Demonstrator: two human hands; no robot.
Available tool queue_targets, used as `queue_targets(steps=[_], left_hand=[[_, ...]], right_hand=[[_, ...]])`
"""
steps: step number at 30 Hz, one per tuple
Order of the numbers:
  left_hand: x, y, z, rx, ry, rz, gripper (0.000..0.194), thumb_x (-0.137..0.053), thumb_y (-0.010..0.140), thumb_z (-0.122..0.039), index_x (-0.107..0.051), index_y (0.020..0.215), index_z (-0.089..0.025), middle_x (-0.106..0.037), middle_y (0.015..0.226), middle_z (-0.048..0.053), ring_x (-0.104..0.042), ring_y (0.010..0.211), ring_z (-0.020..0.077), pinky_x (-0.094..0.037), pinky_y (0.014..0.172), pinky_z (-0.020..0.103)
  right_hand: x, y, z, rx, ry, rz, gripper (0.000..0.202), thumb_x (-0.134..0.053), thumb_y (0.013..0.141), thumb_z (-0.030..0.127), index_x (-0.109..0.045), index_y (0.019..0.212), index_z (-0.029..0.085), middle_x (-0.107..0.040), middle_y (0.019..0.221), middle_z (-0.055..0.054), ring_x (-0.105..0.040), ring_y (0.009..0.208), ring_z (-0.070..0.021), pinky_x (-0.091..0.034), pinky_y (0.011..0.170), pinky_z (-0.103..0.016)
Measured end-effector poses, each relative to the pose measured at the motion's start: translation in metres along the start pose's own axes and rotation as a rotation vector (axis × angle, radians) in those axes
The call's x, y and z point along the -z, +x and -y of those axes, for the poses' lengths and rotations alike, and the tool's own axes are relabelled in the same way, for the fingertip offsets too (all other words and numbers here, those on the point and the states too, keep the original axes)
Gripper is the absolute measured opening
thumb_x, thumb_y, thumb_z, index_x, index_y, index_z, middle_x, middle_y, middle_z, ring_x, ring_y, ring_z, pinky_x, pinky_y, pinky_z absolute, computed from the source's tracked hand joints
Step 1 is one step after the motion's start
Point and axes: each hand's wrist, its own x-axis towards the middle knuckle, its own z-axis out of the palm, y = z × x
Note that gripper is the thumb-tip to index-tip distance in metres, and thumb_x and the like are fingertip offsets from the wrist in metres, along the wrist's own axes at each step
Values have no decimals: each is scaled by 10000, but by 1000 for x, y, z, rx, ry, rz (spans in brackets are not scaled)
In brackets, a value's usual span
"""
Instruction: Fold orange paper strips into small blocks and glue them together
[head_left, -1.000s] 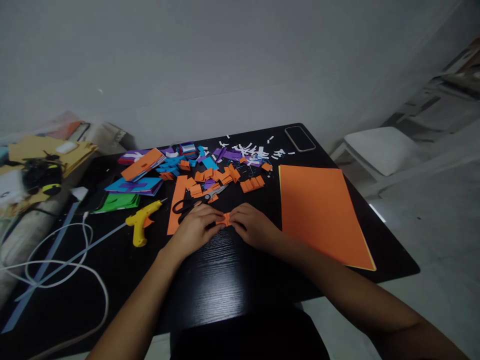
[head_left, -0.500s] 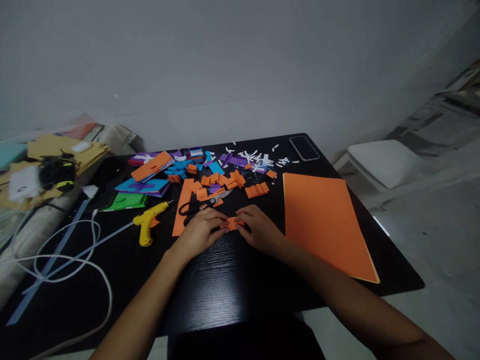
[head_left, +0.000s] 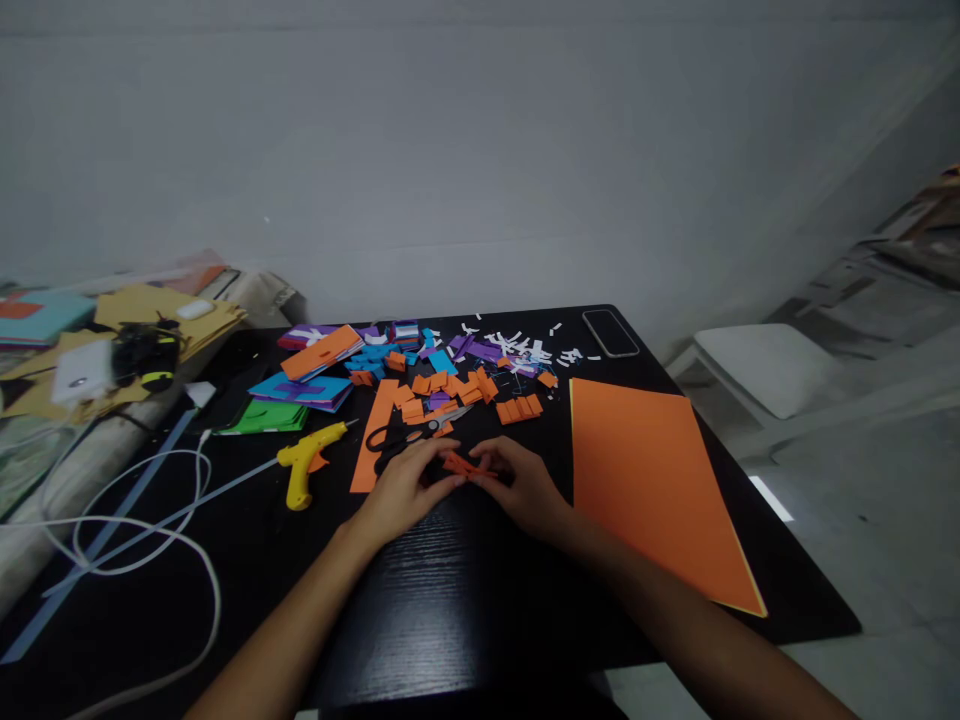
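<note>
A small folded orange paper piece is held between both hands, just above the black table's front part. My left hand pinches its left end with thumb and fingers. On the right end, my right hand has its fingers and thumb closed. Black-handled scissors lie beyond my left hand, partly over an orange paper strip. Many small folded orange pieces are scattered behind the hands.
A yellow glue gun lies left, near a looped white cable. Large orange sheets lie right. Paper stacks, white scraps and a phone are along the back. A white stool stands beyond the right edge.
The orange piece has gone from lying flat between the fingers to being folded and tilted. My hands have turned slightly around it. The whole view has shifted, with the table now lower.
</note>
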Motion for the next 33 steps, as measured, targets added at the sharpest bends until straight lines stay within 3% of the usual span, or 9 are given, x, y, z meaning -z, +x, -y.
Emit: queue_targets(steps=[2, 7, 11, 16, 23, 33], left_hand=[[1, 1, -3, 14, -71, 20, 200, -666, 960, -382, -716, 1066, -220, -752, 1020, 51, -702, 938, 204, -561, 822, 323], [-1, 3, -6, 80, -165, 2, 238, -691, 934, -411, -738, 916, -178, -718, 813, 24, -648, 750, 164, -502, 667, 256], [-2, 3, -9, 84, -208, 33, 274, -720, 909, -432, -728, 807, -177, -705, 751, 11, -632, 694, 151, -466, 612, 239], [0, 3, -15, 95, -233, 45, 278, -705, 921, -445, -751, 834, -185, -727, 788, 25, -632, 699, 150, -440, 596, 238], [-4, 1, -13, 181, -294, -11, 312, -731, 882, -486, -767, 837, -180, -645, 657, -5, -538, 585, 123, -389, 536, 231], [-5, 2, -14, 313, -371, 31, 357, -765, 831, -503, -719, 750, -158, -694, 696, 14, -583, 642, 143, -421, 583, 238]], right_hand=[[0, 0, 3, -12, 22, 4, 216, -725, 863, 158, -688, 1071, 203, -678, 882, -11, -649, 793, -152, -535, 712, -273], [2, -2, 14, -58, 71, 75, 197, -752, 860, 252, -718, 1046, 197, -740, 994, -46, -702, 870, -168, -572, 757, -290], [0, -3, 16, -131, 148, 85, 224, -762, 868, 355, -726, 1016, 190, -767, 938, -50, -728, 807, -175, -597, 737, -305], [-3, -3, 11, -210, 283, 93, 209, -708, 909, 387, -718, 917, 179, -753, 812, -35, -745, 745, -184, -609, 707, -312], [-3, -4, 10, -209, 219, 60, 147, -707, 904, 338, -721, 910, 192, -766, 860, -30, -747, 808, -186, -591, 757, -304], [-1, -5, 11, -287, 278, 44, 202, -754, 856, 352, -761, 970, 185, -806, 924, -57, -770, 866, -221, -594, 800, -333]])
